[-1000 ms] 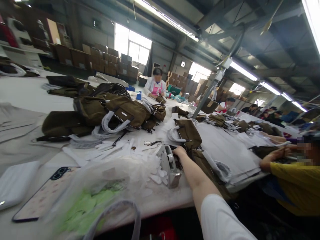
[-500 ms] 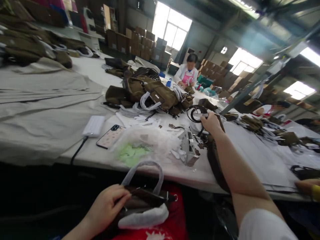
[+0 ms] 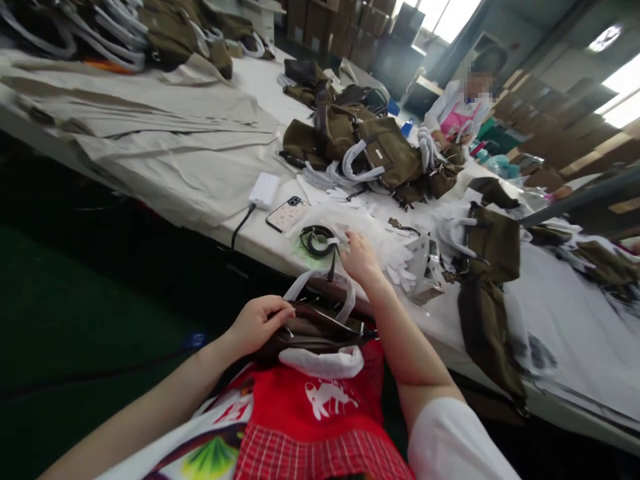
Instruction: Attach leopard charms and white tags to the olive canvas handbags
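Note:
A dark brown handbag (image 3: 310, 328) with handles wrapped in white rests on my lap, its top opening facing up. My left hand (image 3: 260, 323) pinches the left end of the bag's rim. Above the bag, my right hand (image 3: 359, 257) is closed on a coiled dark strap (image 3: 316, 241), whose one end dangles toward the near handle. Under the coil lies a clear plastic bag with pale green pieces (image 3: 303, 257), partly covered by it. Right of my right hand stands a small metal holder (image 3: 427, 270).
A phone (image 3: 287, 213) and a white power box with a cable (image 3: 264, 191) lie on the table. Behind them is a pile of olive bags (image 3: 390, 150). More olive bags (image 3: 493, 247) lie to the right. Across the table a co-worker (image 3: 460, 110) handles something. Grey fabric (image 3: 190, 160) covers the left.
My right hand has brought the coiled strap from the right side of the table to above the handbag. My left hand stays on the bag's rim. The view has turned down and leftward.

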A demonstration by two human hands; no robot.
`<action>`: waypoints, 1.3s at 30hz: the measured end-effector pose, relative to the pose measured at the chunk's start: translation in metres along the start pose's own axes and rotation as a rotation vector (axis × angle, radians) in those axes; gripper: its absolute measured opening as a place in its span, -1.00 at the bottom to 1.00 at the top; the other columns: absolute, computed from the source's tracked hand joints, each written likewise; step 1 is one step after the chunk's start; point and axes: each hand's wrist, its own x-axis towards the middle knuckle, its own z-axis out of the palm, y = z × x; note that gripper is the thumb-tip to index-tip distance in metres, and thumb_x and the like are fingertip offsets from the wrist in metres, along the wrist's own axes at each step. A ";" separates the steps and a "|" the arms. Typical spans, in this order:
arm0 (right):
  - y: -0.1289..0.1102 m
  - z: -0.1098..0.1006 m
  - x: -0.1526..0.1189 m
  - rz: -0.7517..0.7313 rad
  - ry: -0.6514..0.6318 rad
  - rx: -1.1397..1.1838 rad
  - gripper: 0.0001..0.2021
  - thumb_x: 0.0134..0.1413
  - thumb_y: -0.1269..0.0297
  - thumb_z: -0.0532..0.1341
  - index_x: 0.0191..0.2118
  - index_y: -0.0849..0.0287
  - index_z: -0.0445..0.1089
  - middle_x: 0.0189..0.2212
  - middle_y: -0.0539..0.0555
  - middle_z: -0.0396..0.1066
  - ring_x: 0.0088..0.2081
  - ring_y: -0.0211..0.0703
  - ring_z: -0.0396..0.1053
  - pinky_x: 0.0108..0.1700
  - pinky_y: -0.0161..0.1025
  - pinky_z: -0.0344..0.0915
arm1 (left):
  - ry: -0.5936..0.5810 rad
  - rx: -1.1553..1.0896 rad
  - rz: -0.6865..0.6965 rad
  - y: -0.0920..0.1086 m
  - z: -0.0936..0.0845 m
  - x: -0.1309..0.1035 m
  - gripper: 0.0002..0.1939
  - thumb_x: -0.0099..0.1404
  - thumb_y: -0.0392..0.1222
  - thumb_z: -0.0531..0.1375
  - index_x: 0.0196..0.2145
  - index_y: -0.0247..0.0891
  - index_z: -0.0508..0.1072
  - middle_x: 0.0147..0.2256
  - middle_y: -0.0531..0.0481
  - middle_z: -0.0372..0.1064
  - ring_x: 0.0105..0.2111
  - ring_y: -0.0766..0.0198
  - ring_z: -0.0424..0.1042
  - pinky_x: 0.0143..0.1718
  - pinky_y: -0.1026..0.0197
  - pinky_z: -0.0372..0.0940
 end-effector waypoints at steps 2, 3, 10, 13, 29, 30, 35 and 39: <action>-0.006 0.000 -0.030 -0.097 0.124 0.143 -0.62 0.00 0.49 0.06 -0.02 0.23 0.35 -0.11 0.20 0.42 -0.10 -0.04 0.38 -0.02 -0.13 0.31 | 0.012 -0.051 -0.027 -0.004 -0.003 -0.001 -0.73 0.29 -0.09 0.13 -0.43 -0.25 0.55 -0.48 0.02 0.45 -0.44 0.31 0.40 -0.35 0.30 0.27; -0.011 0.000 -0.045 -0.120 0.123 0.214 -0.63 0.00 0.50 0.05 -0.06 0.20 0.38 -0.18 0.15 0.44 -0.16 -0.09 0.39 -0.08 -0.16 0.33 | 0.018 -0.069 -0.036 -0.005 -0.004 -0.001 -0.73 0.29 -0.09 0.13 -0.43 -0.26 0.55 -0.48 0.02 0.44 -0.44 0.31 0.39 -0.36 0.30 0.27; -0.047 0.043 -0.113 -0.059 -0.292 0.578 -0.68 0.12 0.28 0.22 0.00 0.16 0.45 -0.16 0.11 0.47 -0.38 -0.24 0.39 -0.23 -0.24 0.37 | -0.038 -0.094 0.030 -0.001 -0.004 0.010 -0.71 0.30 -0.08 0.13 -0.44 -0.26 0.54 -0.48 0.01 0.43 -0.43 0.29 0.40 -0.37 0.31 0.27; -0.052 0.062 -0.118 0.002 -0.141 0.779 -0.76 0.24 0.20 0.15 -0.17 0.11 0.55 -0.25 0.09 0.48 -0.20 -0.16 0.43 -0.09 -0.21 0.36 | -0.052 -0.070 0.048 0.001 -0.004 0.012 -0.66 0.32 -0.05 0.11 -0.45 -0.28 0.54 -0.49 0.01 0.42 -0.44 0.29 0.40 -0.37 0.30 0.27; -0.044 0.071 -0.127 0.281 0.044 1.255 -0.58 0.07 -0.14 0.24 -0.41 0.19 0.46 -0.41 0.04 0.45 -0.69 -0.45 0.09 -0.63 -0.37 0.01 | -0.158 0.047 0.164 0.029 -0.022 0.064 -0.63 0.37 -0.09 0.01 -0.41 -0.28 0.52 -0.30 -0.07 0.46 -0.36 0.27 0.45 -0.33 0.29 0.36; -0.045 0.072 -0.129 0.307 0.047 1.280 -0.55 0.07 -0.18 0.22 -0.40 0.19 0.42 -0.49 0.01 0.43 -0.71 -0.44 0.08 -0.65 -0.38 -0.03 | -0.132 0.086 0.214 0.034 -0.022 0.079 -0.67 0.35 -0.11 0.03 -0.39 -0.27 0.53 -0.27 -0.08 0.47 -0.30 0.25 0.46 -0.26 0.27 0.37; -0.049 0.084 -0.132 0.361 -0.045 1.313 -0.43 -0.10 -0.37 0.22 -0.40 0.14 0.34 -0.67 -0.08 0.30 -0.76 -0.38 0.10 -0.71 -0.40 -0.06 | -0.387 0.389 0.465 0.058 0.011 0.138 -0.72 0.16 -0.37 0.14 -0.23 -0.18 0.57 -0.14 -0.04 0.51 -0.15 0.21 0.49 -0.08 0.23 0.36; -0.049 0.085 -0.132 0.338 -0.068 1.229 -0.42 -0.15 -0.39 0.22 -0.44 0.13 0.40 -0.73 -0.11 0.20 -0.77 -0.39 0.05 -0.71 -0.40 -0.08 | -0.543 0.793 0.501 0.056 0.050 0.153 -0.63 0.04 -0.46 0.21 -0.20 -0.18 0.57 -0.12 -0.11 0.50 -0.21 0.09 0.54 -0.18 0.16 0.40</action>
